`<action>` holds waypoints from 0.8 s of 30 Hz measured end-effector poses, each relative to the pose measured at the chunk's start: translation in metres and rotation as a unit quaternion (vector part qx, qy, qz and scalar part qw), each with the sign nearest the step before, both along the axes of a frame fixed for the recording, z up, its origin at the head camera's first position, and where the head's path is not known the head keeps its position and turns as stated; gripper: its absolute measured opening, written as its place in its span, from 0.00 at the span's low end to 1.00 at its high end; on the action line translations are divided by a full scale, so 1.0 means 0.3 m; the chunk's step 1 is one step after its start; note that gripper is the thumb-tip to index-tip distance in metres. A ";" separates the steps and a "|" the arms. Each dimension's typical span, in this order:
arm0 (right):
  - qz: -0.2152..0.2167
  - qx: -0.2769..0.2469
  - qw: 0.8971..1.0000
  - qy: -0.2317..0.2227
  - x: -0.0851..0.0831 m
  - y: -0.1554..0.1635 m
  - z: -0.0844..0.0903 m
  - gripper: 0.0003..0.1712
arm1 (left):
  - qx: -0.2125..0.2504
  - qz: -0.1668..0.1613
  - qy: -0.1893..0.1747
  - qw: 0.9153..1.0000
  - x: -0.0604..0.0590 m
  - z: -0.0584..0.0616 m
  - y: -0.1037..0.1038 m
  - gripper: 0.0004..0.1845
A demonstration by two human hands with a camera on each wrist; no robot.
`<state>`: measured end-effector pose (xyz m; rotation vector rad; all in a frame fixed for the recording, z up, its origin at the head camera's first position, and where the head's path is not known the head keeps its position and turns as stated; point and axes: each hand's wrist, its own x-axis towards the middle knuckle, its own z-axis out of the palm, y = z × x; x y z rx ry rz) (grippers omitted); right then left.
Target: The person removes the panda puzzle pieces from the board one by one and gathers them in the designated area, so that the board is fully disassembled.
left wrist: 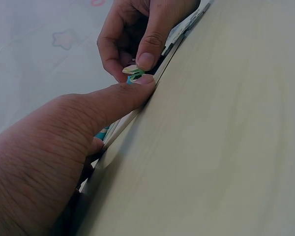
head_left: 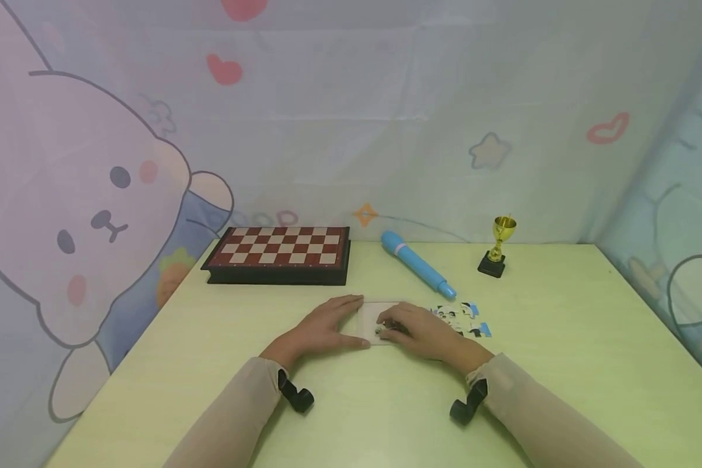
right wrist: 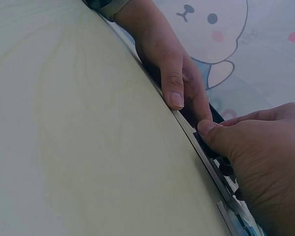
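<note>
A pale puzzle tray (head_left: 370,316) lies flat on the light green table (head_left: 561,338), mostly covered by both hands. My left hand (head_left: 333,322) rests on the tray's left side with fingers straight, its thumb (left wrist: 123,96) pressing the near edge. My right hand (head_left: 412,328) is over the tray's right part, and its thumb and forefinger pinch a small cream and green puzzle piece (left wrist: 134,72) just above the tray's rim (left wrist: 120,128). In the right wrist view the two thumbs lie close together along the tray's rim (right wrist: 206,160).
Several loose puzzle pieces (head_left: 465,320) lie just right of the tray. Behind it are a blue pen (head_left: 418,264), a small gold trophy (head_left: 497,247) and a closed red and cream chessboard box (head_left: 279,253). Cartoon-print fabric walls enclose the table.
</note>
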<state>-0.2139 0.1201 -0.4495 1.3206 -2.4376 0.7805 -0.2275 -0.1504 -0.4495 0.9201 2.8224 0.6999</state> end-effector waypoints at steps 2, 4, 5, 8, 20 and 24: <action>0.013 -0.007 1.000 0.002 -0.003 0.002 -0.005 0.13 | -0.004 -0.001 -0.001 1.000 0.000 -0.001 0.000 0.53; 0.023 -0.013 1.000 0.008 -0.007 0.003 -0.010 0.13 | -0.008 -0.001 -0.002 1.000 0.000 -0.003 0.001 0.53; 0.026 -0.017 0.999 0.009 -0.009 0.003 -0.012 0.12 | -0.006 -0.001 -0.002 1.000 0.000 -0.002 0.001 0.53; 0.027 -0.025 0.999 0.013 -0.013 0.002 -0.015 0.12 | -0.003 0.001 -0.003 1.000 0.003 0.002 0.002 0.53; -0.004 -0.066 0.997 -0.029 -0.017 -0.001 -0.002 0.08 | -0.004 0.005 -0.006 1.000 -0.003 -0.001 -0.005 0.53; 0.005 -0.091 0.995 -0.031 -0.014 0.029 0.007 0.07 | -0.002 0.003 -0.009 1.000 -0.003 -0.001 -0.002 0.53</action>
